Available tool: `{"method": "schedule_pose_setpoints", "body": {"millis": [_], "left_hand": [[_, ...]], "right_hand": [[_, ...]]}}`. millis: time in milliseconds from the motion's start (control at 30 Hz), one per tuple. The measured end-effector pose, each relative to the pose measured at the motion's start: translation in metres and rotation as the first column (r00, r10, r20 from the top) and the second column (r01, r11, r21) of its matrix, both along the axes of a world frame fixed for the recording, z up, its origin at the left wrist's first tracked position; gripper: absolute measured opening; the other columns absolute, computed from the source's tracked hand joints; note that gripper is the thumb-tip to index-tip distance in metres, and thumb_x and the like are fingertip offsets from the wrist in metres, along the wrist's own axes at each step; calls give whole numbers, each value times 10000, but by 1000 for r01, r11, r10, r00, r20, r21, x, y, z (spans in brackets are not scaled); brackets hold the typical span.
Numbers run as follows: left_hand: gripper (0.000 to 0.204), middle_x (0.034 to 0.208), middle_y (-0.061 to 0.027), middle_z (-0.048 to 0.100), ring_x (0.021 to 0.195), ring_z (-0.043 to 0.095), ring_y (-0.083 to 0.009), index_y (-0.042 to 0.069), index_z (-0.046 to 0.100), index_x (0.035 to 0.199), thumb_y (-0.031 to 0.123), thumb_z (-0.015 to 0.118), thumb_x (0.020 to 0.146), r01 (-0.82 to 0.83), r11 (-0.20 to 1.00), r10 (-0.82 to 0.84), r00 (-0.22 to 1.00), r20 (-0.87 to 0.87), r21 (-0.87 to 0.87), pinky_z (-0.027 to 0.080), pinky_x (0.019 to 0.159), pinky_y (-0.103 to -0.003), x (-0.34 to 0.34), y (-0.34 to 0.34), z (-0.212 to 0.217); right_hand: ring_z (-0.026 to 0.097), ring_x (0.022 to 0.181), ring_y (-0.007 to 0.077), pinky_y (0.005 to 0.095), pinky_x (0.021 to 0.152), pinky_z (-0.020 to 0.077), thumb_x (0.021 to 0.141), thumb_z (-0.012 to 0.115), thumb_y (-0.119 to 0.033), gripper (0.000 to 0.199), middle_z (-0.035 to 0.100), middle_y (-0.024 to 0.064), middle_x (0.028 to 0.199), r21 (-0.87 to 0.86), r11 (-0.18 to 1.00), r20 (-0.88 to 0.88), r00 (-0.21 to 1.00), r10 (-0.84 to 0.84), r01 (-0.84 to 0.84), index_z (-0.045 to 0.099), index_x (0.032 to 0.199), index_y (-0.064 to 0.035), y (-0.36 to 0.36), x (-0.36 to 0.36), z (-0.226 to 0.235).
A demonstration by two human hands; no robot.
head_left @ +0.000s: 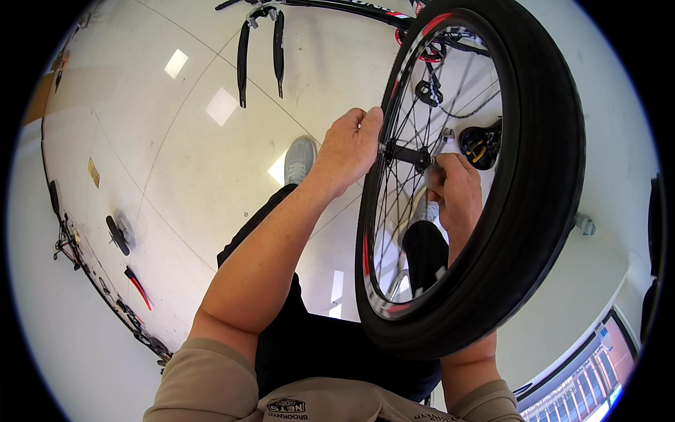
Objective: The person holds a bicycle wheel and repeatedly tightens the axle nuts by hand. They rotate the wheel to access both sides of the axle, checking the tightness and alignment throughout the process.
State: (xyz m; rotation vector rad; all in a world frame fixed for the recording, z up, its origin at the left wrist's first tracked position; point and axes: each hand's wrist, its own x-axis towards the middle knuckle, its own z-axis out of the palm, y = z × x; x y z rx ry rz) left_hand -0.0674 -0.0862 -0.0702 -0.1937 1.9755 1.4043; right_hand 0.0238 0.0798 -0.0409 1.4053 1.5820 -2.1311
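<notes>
Two hands work at one bicycle wheel (534,211), which stands upright between the person's knees. The left hand (349,151) has its fingers curled closed around the near end of the hub axle (404,153), the fingertips hidden behind the rim. The right hand (455,190) sits on the far side, seen through the spokes, its fingers bent around the other end of the axle; how tightly it grips I cannot tell, because spokes and hub cover the fingertips. One black tyre rings the rim, which carries red marks. Beyond the wheel, one bicycle frame (337,5) lies along the top edge of the floor, cut off by the picture's rim, with its two fork legs (260,49) pointing down. One pedal (481,143) shows through the spokes. One grey shoe (299,160) is clear on the pale floor (176,176); a second is half hidden behind the spokes. Small tools along the left wall are too small to make out.
</notes>
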Motion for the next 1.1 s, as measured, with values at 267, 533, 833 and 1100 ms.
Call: {"method": "schedule_pose_setpoints", "body": {"millis": [267, 533, 833, 1100], "left_hand": [[521, 679, -29, 486, 598, 538, -123, -13, 606, 976, 485, 462, 1031, -40, 997, 35, 997, 71, 66, 449, 522, -282, -1, 0, 10], [540, 654, -38, 496, 563, 526, -127, 17, 564, 877, 528, 464, 1022, -91, 993, 88, 995, 56, 72, 443, 515, -285, 1, 0, 8], [574, 633, -49, 511, 545, 511, -133, 38, 536, 775, 553, 460, 1017, -49, 995, 44, 997, 63, 87, 437, 521, -281, 0, 1, 13], [584, 633, -51, 518, 543, 506, -127, 28, 562, 782, 555, 466, 1015, -20, 998, 16, 998, 61, 63, 433, 518, -279, -1, 1, 14]], "right_hand": [[363, 526, 116, 330, 528, 372, 946, 511, -137, 152, 401, 13, 611, 5, 1000, 14, 1000, 0, 0, 569, 881, -12, 5, 2, -10], [372, 520, 112, 326, 521, 380, 944, 517, -135, 159, 428, 20, 622, -151, 987, 78, 996, -50, 61, 586, 909, 4, 18, 8, -24], [369, 521, 109, 324, 518, 371, 939, 531, -137, 145, 427, 16, 629, -125, 989, 93, 993, -73, 84, 570, 875, -13, 14, 6, -21], [357, 522, 111, 321, 527, 371, 934, 525, -130, 134, 408, 8, 614, 13, 1000, 26, 1000, -12, 11, 563, 870, -18, 5, 2, -11]]}}
